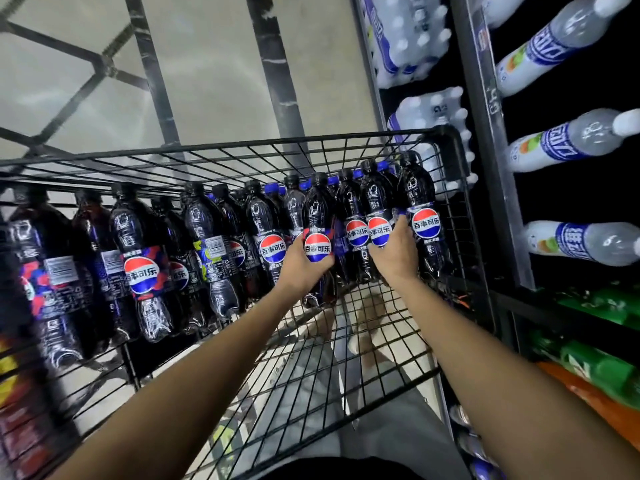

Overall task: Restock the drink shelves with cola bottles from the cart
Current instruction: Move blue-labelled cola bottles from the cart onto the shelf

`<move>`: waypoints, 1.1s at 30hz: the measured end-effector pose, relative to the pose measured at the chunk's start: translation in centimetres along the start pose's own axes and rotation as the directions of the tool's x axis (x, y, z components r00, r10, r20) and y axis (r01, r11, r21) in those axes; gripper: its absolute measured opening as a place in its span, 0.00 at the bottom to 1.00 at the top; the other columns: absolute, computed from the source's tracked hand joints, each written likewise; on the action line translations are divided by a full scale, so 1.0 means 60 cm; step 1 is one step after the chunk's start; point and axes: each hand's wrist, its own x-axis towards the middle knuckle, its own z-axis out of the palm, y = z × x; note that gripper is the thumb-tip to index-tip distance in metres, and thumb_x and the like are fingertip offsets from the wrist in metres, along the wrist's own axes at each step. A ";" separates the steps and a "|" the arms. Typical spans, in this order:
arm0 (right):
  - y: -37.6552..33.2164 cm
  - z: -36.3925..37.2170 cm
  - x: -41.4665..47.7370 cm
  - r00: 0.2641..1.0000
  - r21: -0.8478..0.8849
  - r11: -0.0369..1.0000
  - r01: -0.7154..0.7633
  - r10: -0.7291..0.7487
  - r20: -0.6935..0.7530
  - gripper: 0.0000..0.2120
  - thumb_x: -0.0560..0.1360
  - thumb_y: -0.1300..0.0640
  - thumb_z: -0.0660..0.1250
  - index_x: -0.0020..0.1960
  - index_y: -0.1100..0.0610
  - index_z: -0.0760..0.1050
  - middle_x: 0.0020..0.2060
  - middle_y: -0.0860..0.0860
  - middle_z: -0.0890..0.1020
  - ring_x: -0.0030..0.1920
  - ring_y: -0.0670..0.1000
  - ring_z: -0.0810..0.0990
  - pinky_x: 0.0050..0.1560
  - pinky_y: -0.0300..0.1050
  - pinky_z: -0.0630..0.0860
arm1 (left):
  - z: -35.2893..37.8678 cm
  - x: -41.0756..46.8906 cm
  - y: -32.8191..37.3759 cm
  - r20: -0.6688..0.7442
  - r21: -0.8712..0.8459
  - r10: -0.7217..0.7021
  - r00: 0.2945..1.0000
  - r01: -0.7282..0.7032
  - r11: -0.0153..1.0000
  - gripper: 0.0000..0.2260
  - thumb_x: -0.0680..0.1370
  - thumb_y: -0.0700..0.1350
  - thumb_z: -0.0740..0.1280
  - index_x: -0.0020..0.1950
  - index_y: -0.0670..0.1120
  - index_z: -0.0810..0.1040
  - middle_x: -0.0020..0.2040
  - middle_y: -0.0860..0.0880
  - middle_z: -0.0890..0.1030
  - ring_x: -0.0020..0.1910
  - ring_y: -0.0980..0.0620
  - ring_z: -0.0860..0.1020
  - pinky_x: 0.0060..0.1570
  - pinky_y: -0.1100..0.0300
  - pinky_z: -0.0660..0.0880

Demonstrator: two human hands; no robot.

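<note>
Cola bottles point(221, 251) crowd the cart's point(242, 150) far side; near mesh floor bare.

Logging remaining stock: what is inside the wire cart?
Many upright cola bottles line the far side of the cart; the left hand and right hand each grip one. Blue-capped bottles behind the front row are mostly hidden.

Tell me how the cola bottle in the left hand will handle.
The cola bottle looks full, so probably heavy for its size. Its glossy plastic may slip in the left hand. Round, so likely rolls if laid down.
</note>
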 end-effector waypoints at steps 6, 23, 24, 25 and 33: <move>0.004 -0.009 0.005 0.995 0.073 0.996 -0.046 0.039 0.093 0.41 0.73 0.58 0.73 0.77 0.62 0.52 0.75 0.58 0.62 0.73 0.58 0.63 0.71 0.56 0.65 | 0.001 -0.008 0.006 0.030 0.027 -0.034 0.999 0.033 0.999 0.35 0.74 0.45 0.73 0.76 0.46 0.59 0.46 0.56 0.77 0.41 0.59 0.79 0.34 0.71 0.74; 0.071 -0.079 -0.164 0.995 0.702 0.710 0.059 -0.096 0.013 0.33 0.66 0.65 0.75 0.66 0.54 0.65 0.50 0.46 0.78 0.44 0.33 0.77 0.38 0.25 0.69 | 0.057 -0.146 0.094 0.042 0.061 0.256 0.966 -0.259 0.964 0.30 0.75 0.44 0.71 0.74 0.45 0.61 0.55 0.51 0.78 0.48 0.61 0.78 0.44 0.69 0.75; 0.073 -0.090 -0.181 0.994 0.717 0.691 0.088 -0.106 -0.020 0.30 0.66 0.65 0.75 0.63 0.53 0.67 0.48 0.44 0.78 0.41 0.31 0.77 0.36 0.23 0.69 | 0.058 -0.167 0.100 0.047 0.067 0.287 0.957 -0.290 0.955 0.29 0.75 0.44 0.71 0.73 0.45 0.62 0.54 0.51 0.78 0.46 0.62 0.79 0.41 0.71 0.75; 0.076 -0.102 -0.200 0.992 0.727 0.677 0.114 -0.116 -0.047 0.28 0.66 0.65 0.76 0.61 0.52 0.68 0.46 0.43 0.78 0.39 0.29 0.76 0.35 0.22 0.69 | 0.060 -0.191 0.105 0.045 0.082 0.332 0.942 -0.334 0.939 0.26 0.75 0.43 0.71 0.70 0.45 0.64 0.52 0.53 0.78 0.44 0.65 0.79 0.37 0.74 0.74; 0.143 -0.184 -0.397 0.938 0.773 0.541 0.332 -0.276 -0.210 0.16 0.70 0.58 0.74 0.53 0.49 0.72 0.45 0.46 0.81 0.37 0.34 0.79 0.36 0.27 0.73 | 0.079 -0.404 0.108 0.052 0.138 0.582 0.811 -0.583 0.800 0.12 0.77 0.41 0.67 0.57 0.47 0.69 0.42 0.53 0.77 0.31 0.69 0.76 0.30 0.77 0.70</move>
